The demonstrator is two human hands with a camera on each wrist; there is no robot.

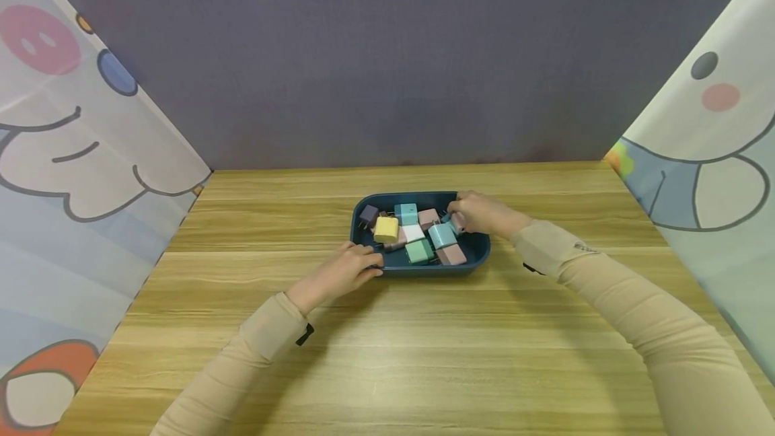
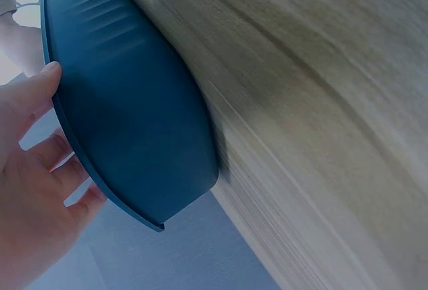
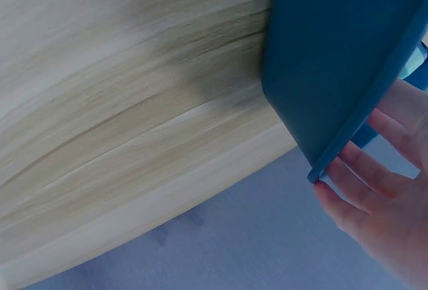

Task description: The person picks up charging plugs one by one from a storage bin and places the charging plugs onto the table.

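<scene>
A dark blue tray (image 1: 424,272) with raised sides stands on the table, holding several small phone charger plugs. A yellow plug (image 1: 385,229), a white plug (image 1: 413,233), a green plug (image 1: 418,251), a light blue plug (image 1: 443,235) and a dark purple plug (image 1: 368,214) lie jumbled inside, among pink ones. My left hand (image 1: 345,271) grips the rim at the near left corner, thumb outside in the left wrist view. My right hand (image 1: 484,212) holds the rim at the far right corner, its fingers over the edge in the right wrist view; its thumb is hidden.
The wooden table (image 1: 393,355) ends at a grey back panel (image 1: 387,73). Cartoon-printed panels, one on the left (image 1: 91,153) and one on the right (image 1: 720,221), flank the table.
</scene>
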